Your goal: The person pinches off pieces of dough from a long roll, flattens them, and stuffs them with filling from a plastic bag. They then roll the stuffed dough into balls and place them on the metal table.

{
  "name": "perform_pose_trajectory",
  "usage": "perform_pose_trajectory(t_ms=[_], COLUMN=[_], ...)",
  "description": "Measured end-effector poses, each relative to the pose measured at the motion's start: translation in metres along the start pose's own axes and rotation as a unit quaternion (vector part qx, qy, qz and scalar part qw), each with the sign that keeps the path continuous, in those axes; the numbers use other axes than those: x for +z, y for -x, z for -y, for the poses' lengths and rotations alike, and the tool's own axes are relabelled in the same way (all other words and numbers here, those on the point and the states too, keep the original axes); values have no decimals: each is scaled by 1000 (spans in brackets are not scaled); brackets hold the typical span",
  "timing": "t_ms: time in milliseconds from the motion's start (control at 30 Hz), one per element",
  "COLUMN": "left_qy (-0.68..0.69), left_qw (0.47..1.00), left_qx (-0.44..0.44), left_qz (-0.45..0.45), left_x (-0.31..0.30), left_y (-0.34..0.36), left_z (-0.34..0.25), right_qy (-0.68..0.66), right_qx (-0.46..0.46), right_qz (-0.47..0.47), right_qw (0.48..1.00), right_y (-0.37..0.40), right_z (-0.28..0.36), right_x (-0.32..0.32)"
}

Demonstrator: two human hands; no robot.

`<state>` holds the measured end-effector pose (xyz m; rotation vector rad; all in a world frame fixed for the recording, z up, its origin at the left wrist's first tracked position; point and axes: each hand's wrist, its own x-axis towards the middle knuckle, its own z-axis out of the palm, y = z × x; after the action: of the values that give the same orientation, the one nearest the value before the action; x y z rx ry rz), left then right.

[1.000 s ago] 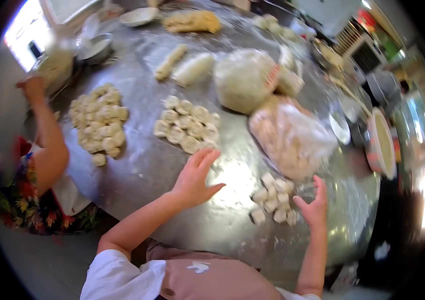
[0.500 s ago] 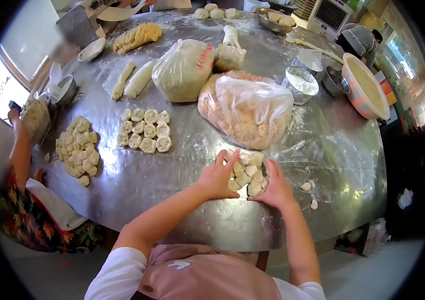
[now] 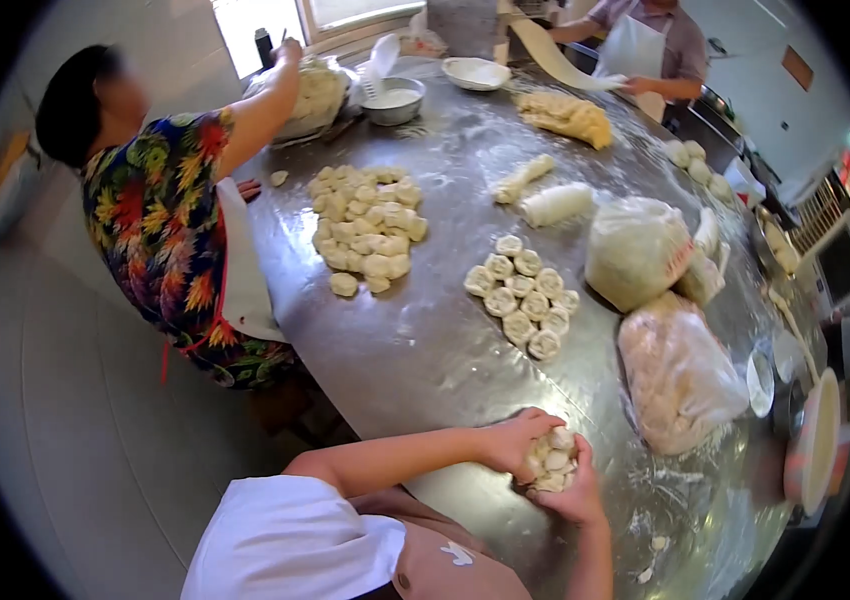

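Between my two hands is a cluster of small pale dough pieces (image 3: 552, 460) on the metal table. My left hand (image 3: 517, 444) curves around its left side, and my right hand (image 3: 581, 490) wraps its right and near side. The fingers of both press in on the dough, which partly hides the fingertips. Just beyond my hands sit several coiled dough rounds (image 3: 520, 290) in close rows. A larger heap of dough pieces (image 3: 370, 225) lies farther off to the left.
Right of the rounds stand a bag of filling (image 3: 635, 250) and a bag of pinkish filling (image 3: 680, 375). A co-worker (image 3: 165, 200) in a floral top reaches over the left edge. Another person (image 3: 645, 50) handles a dough sheet (image 3: 555, 60). A flour bowl (image 3: 393, 103) is at the back.
My view has swung left, bringing the co-worker fully into sight. My hands have drawn closer together, squeezing the dough pieces into a tighter cluster.
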<state>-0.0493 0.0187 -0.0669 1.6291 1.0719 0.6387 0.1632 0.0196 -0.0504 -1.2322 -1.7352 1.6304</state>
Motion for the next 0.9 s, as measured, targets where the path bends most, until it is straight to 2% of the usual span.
perform_pose_trajectory(t_ms=[33,133,167,233,267,300,367,400,433,467,533,567,633,667,700,767,800,867,900], left_qy=[17,110,156,199,73,104,293,193,92,109,139,47,-118,-198,-206,-272,-304,-338,-353], left_qw=[999,989,981,959,962,946,895,906,903,894,876,877,837,809,809,774,758,755,759], left_qx=[-2,-9,-3,56,89,118,134,116,99,79,38,-14,-69,-97,-91,-113,-119,-114,-107], left_qz=[-27,-100,-116,-194,-248,-284,-308,-359,-408,-426,-461,-479,-530,-545,-543,-560,-564,-550,-537], left_x=[-14,-73,-96,-146,-176,-203,-252,-284,-309,-321,-345,-349,-324,-309,-296,-264,-247,-218,-200], left_y=[13,60,73,96,102,106,116,119,120,121,121,121,126,127,130,132,130,129,126], left_z=[10,20,23,19,30,30,6,11,23,34,60,83,87,91,98,103,101,89,80], right_qy=[-24,-9,30,25,72,59,-63,-106,-111,-116,-99,-91,-33,11,55,109,107,97,93], right_qx=[18,-8,-31,-97,-180,-174,-164,-111,-138,-164,-146,-135,-124,-79,-32,-35,-33,39,29], right_qz=[28,91,114,151,153,147,172,183,159,137,141,141,100,93,84,37,33,3,-32], right_qw=[999,996,993,983,969,972,969,971,971,970,974,977,987,993,994,993,993,995,995], right_y=[-13,-63,-84,-128,-150,-170,-210,-216,-227,-238,-237,-232,-215,-202,-189,-143,-124,-84,-65], right_z=[21,58,72,110,139,161,187,209,212,210,200,188,152,134,116,106,92,71,63], right_x=[14,57,71,103,121,139,168,179,189,197,199,197,181,165,151,128,114,90,80])
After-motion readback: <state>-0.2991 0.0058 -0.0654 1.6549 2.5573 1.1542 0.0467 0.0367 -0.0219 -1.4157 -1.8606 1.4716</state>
